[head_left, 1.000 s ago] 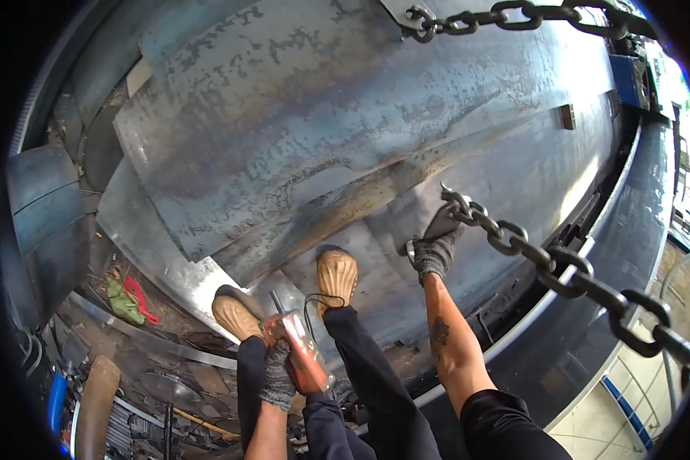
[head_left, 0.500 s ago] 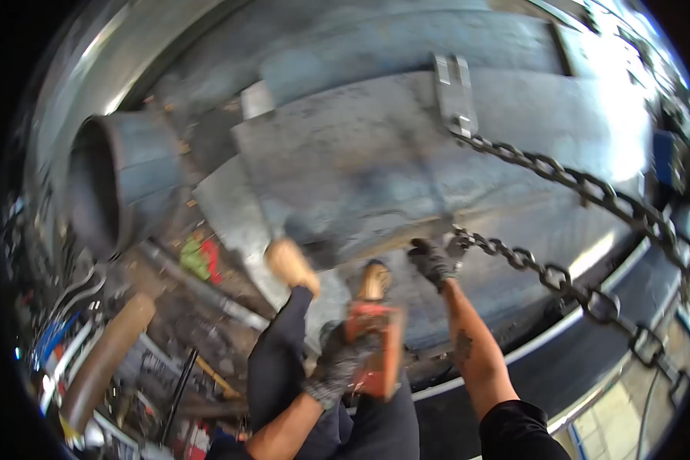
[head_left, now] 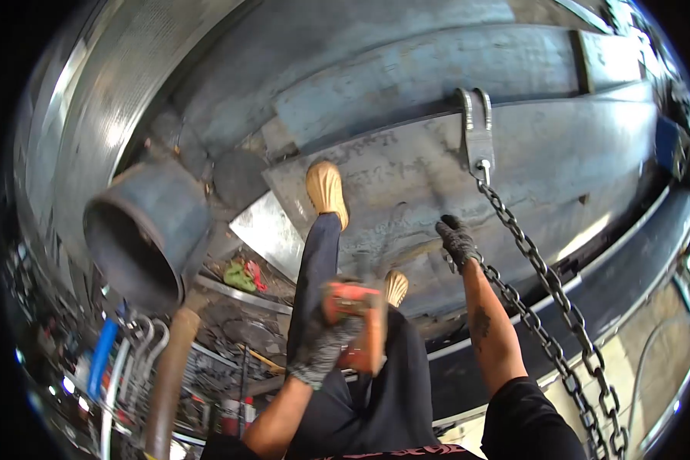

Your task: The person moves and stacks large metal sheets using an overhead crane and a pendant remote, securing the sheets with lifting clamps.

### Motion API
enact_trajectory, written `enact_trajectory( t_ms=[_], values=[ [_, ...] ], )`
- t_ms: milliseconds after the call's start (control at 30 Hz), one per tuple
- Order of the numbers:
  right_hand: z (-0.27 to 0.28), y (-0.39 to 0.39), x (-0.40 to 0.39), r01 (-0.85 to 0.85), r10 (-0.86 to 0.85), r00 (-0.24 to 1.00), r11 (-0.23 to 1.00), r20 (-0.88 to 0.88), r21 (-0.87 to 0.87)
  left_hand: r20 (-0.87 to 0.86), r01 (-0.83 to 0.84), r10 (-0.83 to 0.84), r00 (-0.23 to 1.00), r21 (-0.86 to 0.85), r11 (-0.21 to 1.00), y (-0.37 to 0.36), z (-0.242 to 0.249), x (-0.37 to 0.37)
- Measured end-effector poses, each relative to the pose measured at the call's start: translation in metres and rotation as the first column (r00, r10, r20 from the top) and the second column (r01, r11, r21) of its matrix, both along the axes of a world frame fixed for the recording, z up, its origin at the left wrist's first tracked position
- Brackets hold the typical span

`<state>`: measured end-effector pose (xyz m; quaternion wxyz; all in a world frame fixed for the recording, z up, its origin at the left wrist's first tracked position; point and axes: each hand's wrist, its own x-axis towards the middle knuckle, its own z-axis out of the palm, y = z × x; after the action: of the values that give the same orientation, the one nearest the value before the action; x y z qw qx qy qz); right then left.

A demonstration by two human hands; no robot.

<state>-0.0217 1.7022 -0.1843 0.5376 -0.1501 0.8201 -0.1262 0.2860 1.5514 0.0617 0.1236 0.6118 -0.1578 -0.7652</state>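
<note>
On steel plate (head_left: pixel 395 172), one shoe (head_left: pixel 326 192) now farther forward, left hand (head_left: pixel 328 343) gripping red controller (head_left: pixel 371 326), right hand (head_left: pixel 457 241) at chain (head_left: pixel 509 292), its grip unclear

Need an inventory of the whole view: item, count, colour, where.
handheld device: 1, red-orange, in left hand, blurred
chains: 2, dark grey, right of centre
lifting clamp: 1, grey, on a plate edge, upper centre
steel plates: several, blue-grey, centre to top
pipe section: 1, grey, left
cylinder: 1, brown, lower left
bundle: 1, green and red, left of the legs
block: 1, blue, right edge
clutter: uncountable, mixed, lower left
shoes: 2, tan, centre
legs: 2, dark trousers, lower centre
left hand: 1, grey glove, lower centre
right hand: 1, dark glove, beside a chain; grip unclear
</note>
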Motion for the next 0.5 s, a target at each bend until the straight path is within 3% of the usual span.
enact_trajectory(
  t_ms=[33,67,100,133,233,300,333,367,400,467,500],
  values=[
    [0.002,-0.01,0.004,-0.006,0.003,0.999,0.996,0.035,0.093,0.118,0.04,-0.044,0.992,0.038,0.998,-0.011,-0.001,0.02],
    [0.015,-0.028,0.01,-0.073,0.072,0.997,0.997,0.034,0.04,0.191,0.097,-0.112,0.975,0.083,0.992,-0.012,-0.011,0.052],
    [0.023,-0.036,0.02,0.034,-0.034,0.996,0.999,0.085,0.002,0.166,-0.026,0.004,0.986,0.132,0.991,-0.024,-0.011,0.064],
    [0.028,-0.047,0.028,0.142,-0.135,0.981,0.989,0.14,-0.038,0.164,-0.118,0.105,0.981,0.074,0.99,-0.037,-0.011,0.071],
    [0.052,-0.085,0.035,0.237,-0.235,0.948,0.971,0.215,0.015,0.136,-0.045,0.037,0.99,0.052,0.998,-0.108,-0.009,0.066],
    [0.058,-0.102,0.027,0.316,-0.318,0.926,0.948,0.205,0.039,0.006,0.086,-0.087,0.996,-0.184,0.979,-0.171,-0.008,0.026],
    [0.059,-0.114,0.02,0.35,-0.358,0.912,0.934,0.199,0.076,-0.01,0.143,-0.148,0.989,-0.188,0.972,-0.202,-0.011,0.0],
    [0.063,-0.131,0.013,0.548,-0.573,0.793,0.82,0.21,0.168,-0.028,0.135,-0.142,0.989,-0.171,0.976,-0.228,-0.016,-0.028],
    [0.058,-0.144,0.0,0.597,-0.617,0.761,0.787,0.199,0.156,-0.043,0.127,-0.135,0.99,-0.149,0.981,-0.254,-0.024,-0.055],
    [0.037,-0.167,-0.024,0.923,-0.927,0.253,0.317,0.278,0.217,-0.082,0.225,-0.23,0.97,-0.067,0.972,-0.304,-0.053,-0.087],
    [0.016,-0.184,-0.039,0.941,-0.969,0.102,0.167,0.225,0.295,-0.071,0.195,-0.196,0.978,-0.027,0.981,-0.328,-0.07,-0.107]
  ],
)
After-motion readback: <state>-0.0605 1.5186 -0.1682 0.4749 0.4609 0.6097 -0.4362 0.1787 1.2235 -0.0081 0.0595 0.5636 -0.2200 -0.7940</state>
